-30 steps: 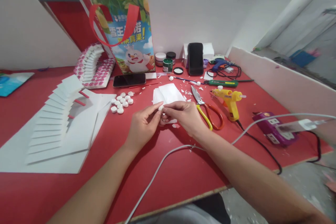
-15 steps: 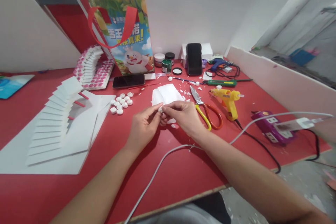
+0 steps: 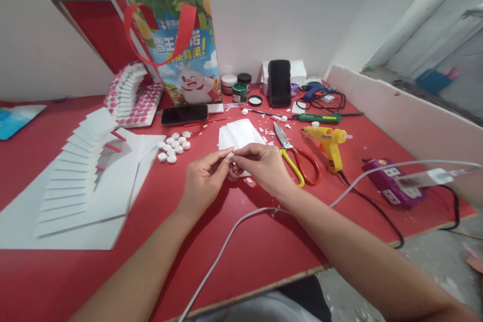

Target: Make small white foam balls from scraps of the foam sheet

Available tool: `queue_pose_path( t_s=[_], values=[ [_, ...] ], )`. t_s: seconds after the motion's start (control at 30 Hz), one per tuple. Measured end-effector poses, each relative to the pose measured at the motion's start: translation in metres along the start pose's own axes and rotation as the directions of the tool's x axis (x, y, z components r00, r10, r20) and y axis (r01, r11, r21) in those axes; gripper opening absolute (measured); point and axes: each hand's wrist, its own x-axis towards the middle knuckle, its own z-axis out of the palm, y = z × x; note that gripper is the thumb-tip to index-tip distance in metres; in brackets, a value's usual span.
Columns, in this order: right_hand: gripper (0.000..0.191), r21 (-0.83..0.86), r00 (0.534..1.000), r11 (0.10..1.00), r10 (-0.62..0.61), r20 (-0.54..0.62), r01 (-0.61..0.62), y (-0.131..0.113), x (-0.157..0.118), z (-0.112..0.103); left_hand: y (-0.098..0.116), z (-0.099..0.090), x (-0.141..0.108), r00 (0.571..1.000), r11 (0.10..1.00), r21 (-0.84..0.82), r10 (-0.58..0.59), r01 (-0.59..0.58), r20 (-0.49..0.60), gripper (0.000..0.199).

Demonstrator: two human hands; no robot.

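Note:
Between the fingertips of both hands is a small white piece [image 3: 231,156], mostly covered, so its exact shape is hard to make out. My left hand [image 3: 206,173] pinches it from the left, and my right hand [image 3: 262,166] pinches it from the right. Just beyond the fingers lie white paper sheets [image 3: 243,133]. Left of my left hand sits a cluster of small white rounded pieces [image 3: 174,146]. Scissors [image 3: 298,161] with one yellow and one red handle lie right of my right hand, blades partly apart, among white scraps.
A yellow glue gun [image 3: 330,143] and a purple box [image 3: 392,183] stand at right. A grey cable [image 3: 226,246] crosses the front. A stepped white board model [image 3: 71,181] is at left. Behind are a black phone [image 3: 184,114], paint jars [image 3: 239,93] and a printed bag [image 3: 181,40].
My hands stay together at nearly the same spot, with the fingers shifting slightly around the small white piece. The view has tilted a little.

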Motion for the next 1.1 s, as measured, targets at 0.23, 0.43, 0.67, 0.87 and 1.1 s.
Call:
queue_pose_path(
  t_s=[0.23, 0.43, 0.67, 0.87, 1.1],
  values=[
    [0.013, -0.007, 1.0, 1.0, 0.016, -0.01, -0.016, -0.001, 0.002, -0.002, -0.002, 0.002, 0.003, 0.996, 0.991, -0.101, -0.082, 0.086, 0.043, 0.036],
    [0.018, -0.011, 0.999, 0.999, 0.054, 0.011, -0.053, -0.005, 0.003, -0.006, 0.003, 0.001, 0.008, 0.983, 0.964, -0.192, -0.171, 0.182, 0.072, 0.042],
    [0.015, -0.156, 1.0, 0.988, -0.022, -0.002, 0.021, -0.003, 0.003, -0.007, 0.001, -0.003, 0.009, 0.978, 0.942, -0.261, -0.201, 0.208, 0.056, 0.038],
    [0.015, -0.305, 0.98, 0.937, -0.193, -0.055, 0.168, -0.005, 0.006, -0.016, 0.002, -0.006, 0.009, 0.96, 0.867, -0.419, -0.214, 0.271, 0.179, 0.029],
    [0.019, -0.428, 0.973, 0.884, -0.227, -0.045, 0.187, -0.003, 0.003, -0.016, 0.004, -0.006, 0.013, 0.922, 0.782, -0.491, -0.286, 0.383, 0.262, 0.027]
  ],
)
